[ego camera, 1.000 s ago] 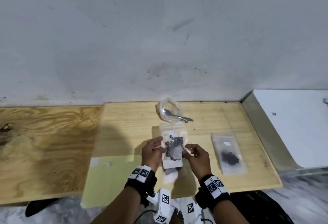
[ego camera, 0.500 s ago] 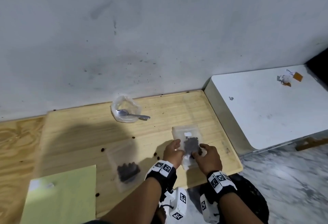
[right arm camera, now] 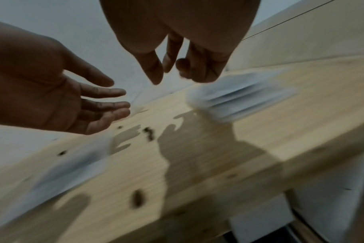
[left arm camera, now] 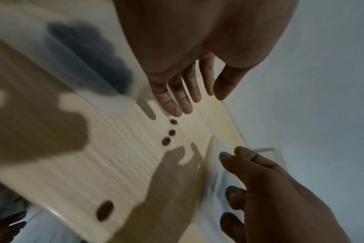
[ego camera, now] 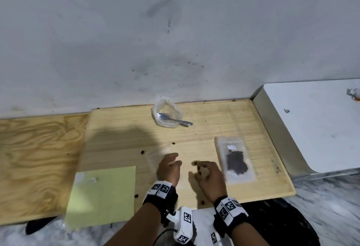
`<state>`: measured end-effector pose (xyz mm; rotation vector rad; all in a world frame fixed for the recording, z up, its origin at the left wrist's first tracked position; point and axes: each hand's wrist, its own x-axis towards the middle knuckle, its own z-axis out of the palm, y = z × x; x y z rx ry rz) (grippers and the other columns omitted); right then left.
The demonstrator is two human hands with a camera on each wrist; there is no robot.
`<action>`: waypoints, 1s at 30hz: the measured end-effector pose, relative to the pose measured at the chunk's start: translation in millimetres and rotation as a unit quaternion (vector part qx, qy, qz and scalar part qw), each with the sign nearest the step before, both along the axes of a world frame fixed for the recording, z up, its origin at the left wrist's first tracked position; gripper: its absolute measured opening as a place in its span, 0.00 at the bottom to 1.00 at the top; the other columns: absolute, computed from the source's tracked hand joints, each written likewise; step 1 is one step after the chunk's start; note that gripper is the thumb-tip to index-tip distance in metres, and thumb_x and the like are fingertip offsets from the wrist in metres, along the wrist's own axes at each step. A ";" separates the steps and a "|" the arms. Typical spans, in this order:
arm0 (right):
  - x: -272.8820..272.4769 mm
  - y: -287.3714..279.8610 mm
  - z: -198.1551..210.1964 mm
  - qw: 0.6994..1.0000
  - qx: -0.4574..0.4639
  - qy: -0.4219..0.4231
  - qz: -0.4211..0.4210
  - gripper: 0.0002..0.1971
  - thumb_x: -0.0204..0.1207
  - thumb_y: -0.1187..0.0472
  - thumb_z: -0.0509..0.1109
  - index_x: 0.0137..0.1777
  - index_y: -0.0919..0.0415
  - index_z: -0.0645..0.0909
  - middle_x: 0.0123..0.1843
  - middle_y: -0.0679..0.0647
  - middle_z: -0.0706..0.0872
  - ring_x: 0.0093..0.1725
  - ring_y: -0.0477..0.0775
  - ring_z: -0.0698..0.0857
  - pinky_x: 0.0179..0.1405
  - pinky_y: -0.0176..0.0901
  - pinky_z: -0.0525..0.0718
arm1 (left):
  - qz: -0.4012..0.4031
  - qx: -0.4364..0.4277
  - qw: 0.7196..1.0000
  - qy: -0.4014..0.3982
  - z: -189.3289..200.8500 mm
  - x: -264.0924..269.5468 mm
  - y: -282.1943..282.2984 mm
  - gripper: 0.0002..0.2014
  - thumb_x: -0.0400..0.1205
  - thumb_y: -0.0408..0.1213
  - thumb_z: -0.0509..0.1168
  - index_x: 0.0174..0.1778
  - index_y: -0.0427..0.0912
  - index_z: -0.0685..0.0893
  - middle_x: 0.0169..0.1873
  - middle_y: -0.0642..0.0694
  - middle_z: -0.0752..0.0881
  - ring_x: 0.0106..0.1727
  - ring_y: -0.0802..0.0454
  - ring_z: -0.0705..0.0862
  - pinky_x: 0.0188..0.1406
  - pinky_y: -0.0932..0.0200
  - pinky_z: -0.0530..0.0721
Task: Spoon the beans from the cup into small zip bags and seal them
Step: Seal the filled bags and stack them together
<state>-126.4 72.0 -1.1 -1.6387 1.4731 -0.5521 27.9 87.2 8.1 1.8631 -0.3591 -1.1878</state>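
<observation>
Pale wooden bench [ego camera: 194, 128] carries one filled zip bag [ego camera: 234, 160] at three o'clock of the empty, relaxed left hand [ego camera: 169, 168] and loosely curled right hand [ego camera: 209, 175], while cup [ego camera: 167, 116] and spoon [ego camera: 173, 119] wait at twelve, suggesting more bagging remains.

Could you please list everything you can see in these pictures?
Wooden board: one, pale, centre.
Plywood: one, darker, left of it.
Sheet: one, yellow-green, near left.
Cup: one, clear, board's far side.
Spoon: one, silver, in the cup.
Zip bag: one, clear with dark beans, board's right side.
Second zip bag: one, clear with beans, blurred, by the left hand.
Loose beans: several, dark, scattered on the board.
White surface: one, far right.
Left hand: one, empty, over the board.
Right hand: one, empty, over the board.
</observation>
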 end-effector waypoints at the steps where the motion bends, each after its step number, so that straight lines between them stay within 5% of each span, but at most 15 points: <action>1: 11.5 3.0 -1.8 0.999 0.024 0.011 0.034 0.16 0.72 0.59 0.76 0.54 0.37 0.82 0.60 0.39 0.80 0.59 0.42 0.82 0.57 0.31 0.76 | 0.023 0.009 1.000 -0.014 -0.7 10.3 8.3 0.12 0.76 0.30 0.69 0.45 0.54 0.86 0.55 0.47 0.86 0.53 0.43 0.86 0.54 0.49 0.86; 5: 51.2 5.4 -10.4 0.986 0.077 0.093 0.117 0.22 0.72 0.52 0.75 0.66 0.42 0.79 0.68 0.47 0.76 0.65 0.50 0.80 0.64 0.42 0.78 | 0.056 0.035 0.996 -0.053 -3.0 43.9 36.2 0.11 0.74 0.29 0.70 0.50 0.47 0.88 0.52 0.42 0.87 0.48 0.45 0.86 0.42 0.61 0.82; 11: 81.8 4.4 -20.3 0.974 0.128 0.142 0.120 0.26 0.70 0.54 0.77 0.69 0.50 0.77 0.66 0.48 0.69 0.62 0.54 0.82 0.55 0.37 0.76 | 0.010 0.047 0.998 -0.030 -11.5 58.2 46.0 0.12 0.76 0.26 0.66 0.55 0.34 0.87 0.57 0.41 0.86 0.53 0.48 0.82 0.53 0.63 0.76; 15: 87.8 2.3 -34.9 0.984 0.155 0.074 0.052 0.28 0.61 0.54 0.79 0.63 0.54 0.82 0.58 0.55 0.86 0.52 0.48 0.88 0.48 0.35 0.85 | -0.001 0.043 0.999 0.003 -11.1 59.6 46.4 0.15 0.75 0.23 0.65 0.57 0.35 0.87 0.53 0.42 0.87 0.49 0.50 0.83 0.51 0.62 0.81; 19: 88.5 0.6 -34.5 0.983 0.179 0.035 0.021 0.22 0.67 0.66 0.79 0.62 0.61 0.83 0.49 0.55 0.90 0.47 0.49 0.89 0.42 0.29 0.81 | 0.002 0.036 0.999 0.015 -14.4 61.6 46.6 0.15 0.75 0.22 0.65 0.56 0.34 0.88 0.49 0.44 0.86 0.41 0.57 0.82 0.33 0.79 0.78; 22: 86.3 0.4 -33.6 0.985 0.167 0.026 0.019 0.21 0.67 0.66 0.79 0.61 0.59 0.84 0.53 0.55 0.89 0.48 0.49 0.88 0.42 0.27 0.82 | 0.006 0.021 1.000 0.018 -12.3 62.4 45.2 0.15 0.75 0.21 0.64 0.54 0.37 0.89 0.54 0.42 0.89 0.50 0.50 0.86 0.47 0.71 0.81; 26: 81.8 -0.6 -27.4 0.986 0.165 -0.020 -0.012 0.19 0.66 0.64 0.82 0.55 0.49 0.83 0.59 0.50 0.84 0.57 0.51 0.84 0.55 0.43 0.84 | -0.002 -0.023 1.000 0.009 -5.0 66.7 42.3 0.14 0.76 0.21 0.64 0.50 0.41 0.91 0.51 0.46 0.89 0.52 0.53 0.86 0.52 0.66 0.79; 30: 83.9 -1.0 -18.7 0.981 0.170 -0.088 -0.032 0.13 0.67 0.71 0.81 0.50 0.59 0.86 0.51 0.54 0.88 0.51 0.54 0.87 0.38 0.37 0.81 | 0.020 -0.066 0.997 0.037 1.1 80.1 44.3 0.15 0.75 0.20 0.68 0.42 0.45 0.91 0.49 0.46 0.91 0.54 0.49 0.87 0.53 0.62 0.83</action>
